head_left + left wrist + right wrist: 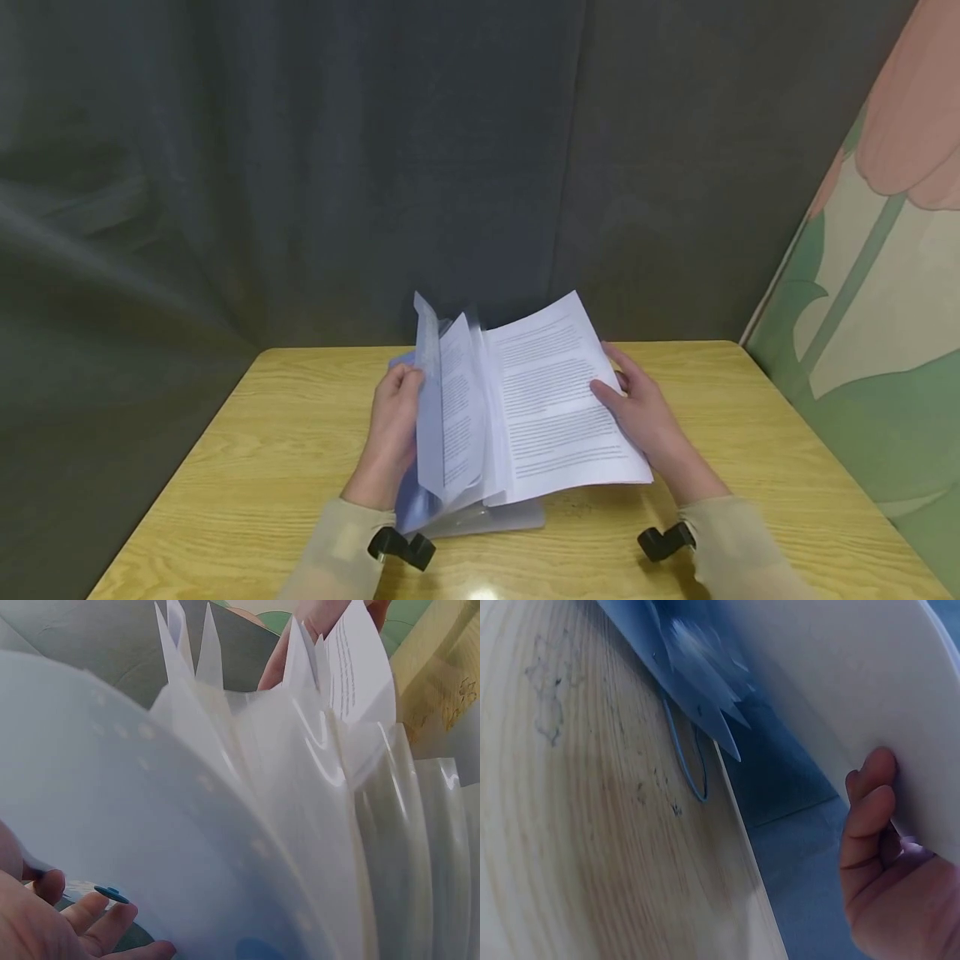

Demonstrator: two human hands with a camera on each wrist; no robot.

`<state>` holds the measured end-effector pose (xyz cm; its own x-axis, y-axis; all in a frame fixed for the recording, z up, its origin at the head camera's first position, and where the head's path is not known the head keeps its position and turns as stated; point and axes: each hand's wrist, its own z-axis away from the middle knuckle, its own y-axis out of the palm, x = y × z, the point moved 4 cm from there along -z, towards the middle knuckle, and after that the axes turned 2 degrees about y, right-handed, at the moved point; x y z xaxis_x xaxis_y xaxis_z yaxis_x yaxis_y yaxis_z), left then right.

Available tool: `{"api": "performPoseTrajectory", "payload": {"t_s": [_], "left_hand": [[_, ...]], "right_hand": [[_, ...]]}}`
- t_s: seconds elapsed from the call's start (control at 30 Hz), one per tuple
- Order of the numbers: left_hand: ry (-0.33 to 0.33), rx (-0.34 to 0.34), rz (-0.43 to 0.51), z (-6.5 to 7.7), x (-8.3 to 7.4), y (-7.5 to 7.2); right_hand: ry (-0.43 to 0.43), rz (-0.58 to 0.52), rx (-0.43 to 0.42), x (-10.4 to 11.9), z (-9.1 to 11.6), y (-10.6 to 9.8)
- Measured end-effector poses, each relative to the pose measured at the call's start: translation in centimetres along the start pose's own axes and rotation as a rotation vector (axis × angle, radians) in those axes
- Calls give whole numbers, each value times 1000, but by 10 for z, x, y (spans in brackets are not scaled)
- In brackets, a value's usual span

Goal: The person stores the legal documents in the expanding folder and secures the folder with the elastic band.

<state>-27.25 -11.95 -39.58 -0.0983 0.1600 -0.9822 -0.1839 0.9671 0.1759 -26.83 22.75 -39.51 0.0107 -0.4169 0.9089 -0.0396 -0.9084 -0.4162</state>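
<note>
A translucent blue expanding file folder stands partly spread on the table, tilted, with printed sheets among its clear dividers. My left hand grips the folder's cover at its left edge. In the left wrist view a small teal button shows by the fingertips of that hand. A stack of printed sheets fans out to the right of the dividers. My right hand pinches its right edge, thumb in front and fingers behind. Whether the stack's left edge sits inside a pocket is hidden.
The wooden table lies under the folder. A dark curtain hangs behind it, and a flower-patterned panel stands at the right. A thin blue elastic loop dangles from the folder near the table edge.
</note>
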Motion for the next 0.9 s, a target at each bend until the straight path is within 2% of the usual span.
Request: {"api": "performPoseTrajectory", "payload": {"t_s": [0.4, 0.57, 0.9], "left_hand": [[5, 16, 18, 1, 0, 0], [-7, 19, 8, 3, 0, 0], [18, 21, 1, 2, -1, -1]], "right_hand": [[42, -9, 27, 1, -5, 19], [48, -36, 40, 3, -6, 30], [66, -94, 38, 5, -9, 44]]}}
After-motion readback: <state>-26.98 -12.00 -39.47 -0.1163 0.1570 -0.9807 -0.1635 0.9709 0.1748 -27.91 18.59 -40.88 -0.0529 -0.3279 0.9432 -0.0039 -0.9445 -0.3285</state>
